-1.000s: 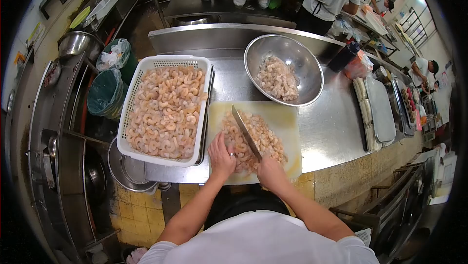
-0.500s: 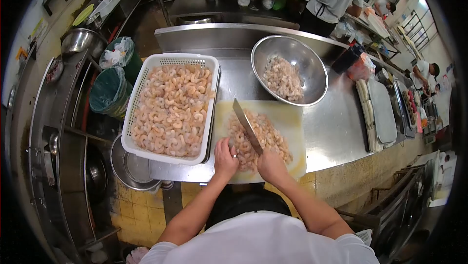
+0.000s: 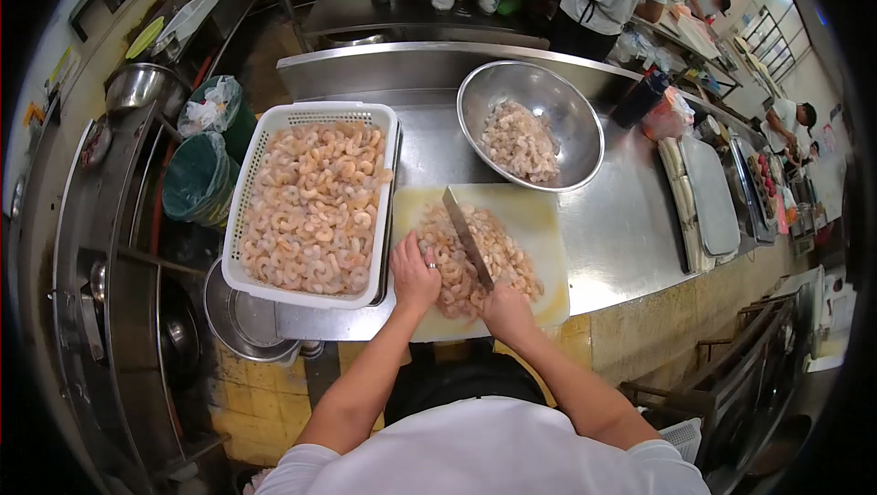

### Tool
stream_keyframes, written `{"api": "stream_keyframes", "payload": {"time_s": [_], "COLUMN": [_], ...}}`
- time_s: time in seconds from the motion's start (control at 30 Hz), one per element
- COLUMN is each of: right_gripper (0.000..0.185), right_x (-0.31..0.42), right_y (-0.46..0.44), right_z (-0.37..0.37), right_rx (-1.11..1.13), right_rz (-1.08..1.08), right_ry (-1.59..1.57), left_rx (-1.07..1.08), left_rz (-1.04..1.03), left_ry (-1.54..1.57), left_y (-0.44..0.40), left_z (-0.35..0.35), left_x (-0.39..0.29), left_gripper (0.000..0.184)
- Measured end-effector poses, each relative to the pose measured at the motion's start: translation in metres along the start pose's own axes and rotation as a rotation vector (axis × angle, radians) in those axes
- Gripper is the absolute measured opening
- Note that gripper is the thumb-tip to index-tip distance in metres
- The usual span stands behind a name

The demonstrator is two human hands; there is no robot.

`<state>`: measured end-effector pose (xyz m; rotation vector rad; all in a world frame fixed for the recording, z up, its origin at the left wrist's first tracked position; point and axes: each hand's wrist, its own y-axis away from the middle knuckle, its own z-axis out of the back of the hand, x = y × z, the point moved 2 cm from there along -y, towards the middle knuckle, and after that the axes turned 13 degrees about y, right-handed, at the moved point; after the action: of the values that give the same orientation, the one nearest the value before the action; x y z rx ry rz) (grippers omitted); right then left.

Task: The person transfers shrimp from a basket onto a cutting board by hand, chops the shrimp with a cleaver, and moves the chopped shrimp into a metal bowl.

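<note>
A: How was the knife held?
B: Its handle was wrapped by the right hand, with the blade angled across the shrimp pile on the cutting board.
A: And the left hand?
B: It was placed against the pile's left edge, seemingly for steadying; whether anything was pinched could not be told.
A: Why was the white basket set just beside the board?
B: Easy reach was probably intended.
A: How was the pile's look judged?
B: Pale orange and moist, with curled pieces and smaller bits mixed.
</note>
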<state>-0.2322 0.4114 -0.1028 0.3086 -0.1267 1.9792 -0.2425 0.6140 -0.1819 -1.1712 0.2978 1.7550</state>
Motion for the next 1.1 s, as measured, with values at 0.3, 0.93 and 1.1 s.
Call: {"api": "stream_keyframes", "payload": {"time_s": [0.3, 0.93, 1.1], "right_gripper": [0.023, 0.024, 0.023], "right_x": [-0.003, -0.017, -0.009], "right_y": [0.001, 0.002, 0.014], "right_z": [-0.001, -0.004, 0.051], "right_rx": [0.035, 0.103, 0.122], "right_rz": [0.014, 0.064, -0.007], "right_ry": [-0.056, -0.025, -0.056], "left_rx": [0.012, -0.035, -0.083], "left_rz": [-0.032, 0.031, 0.033], "left_ry": [0.077, 0.248, 0.317], "left_y": [-0.002, 0.019, 0.016], "left_z": [-0.005, 0.005, 0.003], "left_x": [-0.003, -0.001, 0.006], "left_gripper": [0.043, 0.035, 0.036]}}
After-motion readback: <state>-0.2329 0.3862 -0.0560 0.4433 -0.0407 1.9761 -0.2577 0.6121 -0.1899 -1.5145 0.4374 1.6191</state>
